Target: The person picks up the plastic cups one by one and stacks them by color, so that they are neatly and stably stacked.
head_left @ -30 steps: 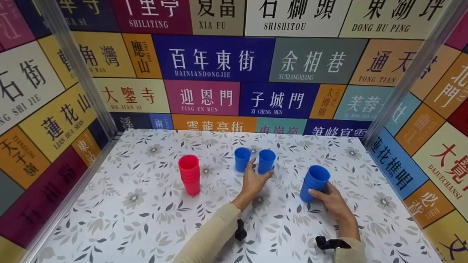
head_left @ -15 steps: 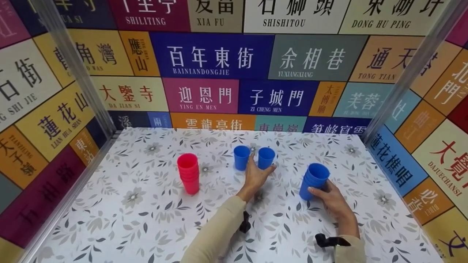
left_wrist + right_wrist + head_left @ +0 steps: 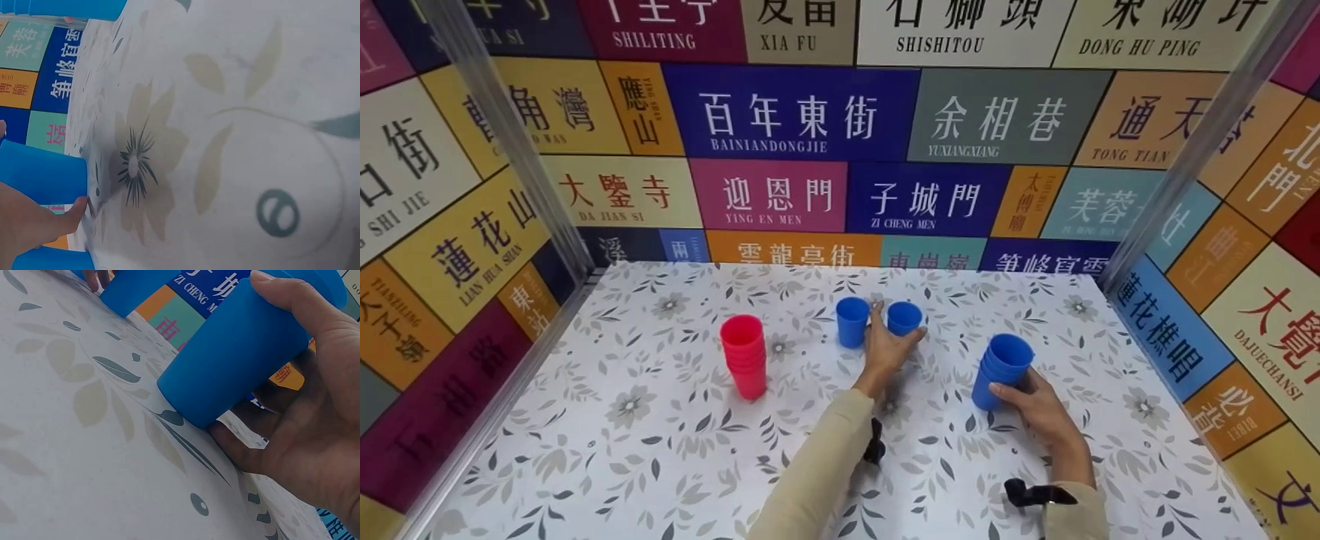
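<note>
In the head view, my left hand (image 3: 886, 354) curls round the right one of two single blue cups, with a finger on its left side and the thumb at its front right. That blue cup (image 3: 904, 315) is partly hidden by the hand; the left wrist view shows the thumb against the same blue cup (image 3: 45, 174) low down. The other blue cup (image 3: 852, 322) stands just left of the hand. My right hand (image 3: 1042, 412) holds a stack of blue cups (image 3: 997, 375), thumb in front; its base is at the tabletop in the right wrist view.
A stack of red cups (image 3: 745, 358) stands on the left of the flower-patterned tabletop (image 3: 645, 465). Panels with printed signs (image 3: 791, 112) surround the table's back and sides, with clear upright posts (image 3: 1207, 150) in the corners.
My left hand has moved forward and a little right and closed round the right single cup. My right hand stays on its blue stack. The head view has shifted slightly.
</note>
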### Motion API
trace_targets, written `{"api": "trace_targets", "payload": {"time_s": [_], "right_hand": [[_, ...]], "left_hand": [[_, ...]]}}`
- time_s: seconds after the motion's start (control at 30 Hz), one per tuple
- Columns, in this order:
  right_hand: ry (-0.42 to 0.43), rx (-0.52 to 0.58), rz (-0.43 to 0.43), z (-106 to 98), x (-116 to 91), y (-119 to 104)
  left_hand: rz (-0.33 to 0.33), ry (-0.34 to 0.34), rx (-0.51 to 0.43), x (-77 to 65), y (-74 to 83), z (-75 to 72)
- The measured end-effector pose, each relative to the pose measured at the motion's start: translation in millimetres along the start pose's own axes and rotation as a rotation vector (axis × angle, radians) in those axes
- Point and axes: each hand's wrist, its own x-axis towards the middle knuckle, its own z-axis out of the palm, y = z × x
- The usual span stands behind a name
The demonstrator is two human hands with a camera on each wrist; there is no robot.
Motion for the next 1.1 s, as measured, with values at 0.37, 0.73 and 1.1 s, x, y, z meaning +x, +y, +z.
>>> {"api": "trace_targets", "payload": {"time_s": [0.37,0.73,1.1], "right_hand": [[0.007,0.01,0.015,-0.2,2.9,1.6],[-0.005,0.047,-0.015,0.7,0.8,5.0],[0.004,0.061,-0.024,2.1,0.8,0.4]], "left_hand": [[0.092,0.064,0.071,4.4,-0.9,3.6],[0.094,0.044,-0.006,1.1,-1.8,0.0],[0.154,-0.062,-0.045,-4.6,24.0,-11.4]]}}
